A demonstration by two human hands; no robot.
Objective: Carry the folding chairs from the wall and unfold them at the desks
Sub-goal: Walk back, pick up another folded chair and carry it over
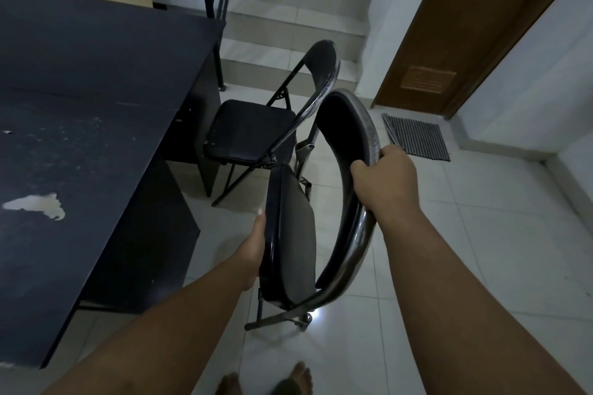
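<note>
Two risks stand out. The half-folded chair (pixel 295 234) hangs in both hands just beside the desk (pixel 80 106), its backrest very near that of the open chair (pixel 250 128) already set there. A swing forward could knock the two frames together. As the seat drops, the hinge could nip the left hand (pixel 255 247), and bare feet (pixel 288 378) are close under the lower legs if the grip slips.

The right hand (pixel 383 176) reaches forward, fingers curled tight round the backrest's top rail. The left arm extends lower, with the hand lying along the seat's left edge and one digit straight. The rest are hidden behind the seat, so I cannot tell whether it grips.
</note>
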